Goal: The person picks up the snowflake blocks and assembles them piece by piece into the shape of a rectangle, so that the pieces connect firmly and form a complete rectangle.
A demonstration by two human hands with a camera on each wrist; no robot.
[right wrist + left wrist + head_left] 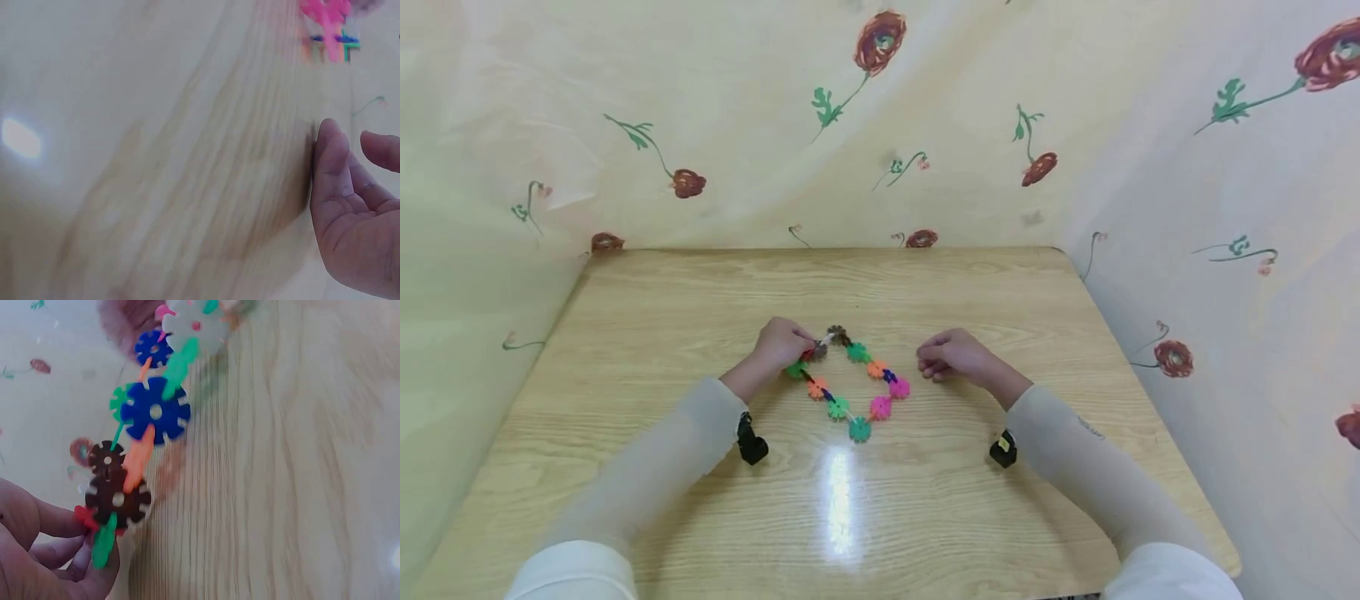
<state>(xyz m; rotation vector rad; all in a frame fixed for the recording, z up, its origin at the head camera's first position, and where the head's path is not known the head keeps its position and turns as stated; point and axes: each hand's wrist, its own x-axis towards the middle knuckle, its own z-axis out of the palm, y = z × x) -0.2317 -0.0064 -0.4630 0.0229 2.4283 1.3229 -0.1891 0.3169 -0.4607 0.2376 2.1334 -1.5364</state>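
A closed loop of colourful notched plastic discs, slotted edge to edge, lies on the wooden table. At its left corner my left hand pinches a red disc between thumb and fingers. Beside that grip, in the left wrist view, are a brown disc and a green disc seen edge-on. To the right of the loop, my right hand is apart from it, fingers loosely bent and holding nothing. The nearest discs to it are pink. My left fingers partly hide the red disc.
The pale wooden table reaches back to a flower-patterned cloth, which also covers both sides. A black wrist camera is strapped at my left wrist and another black camera at my right.
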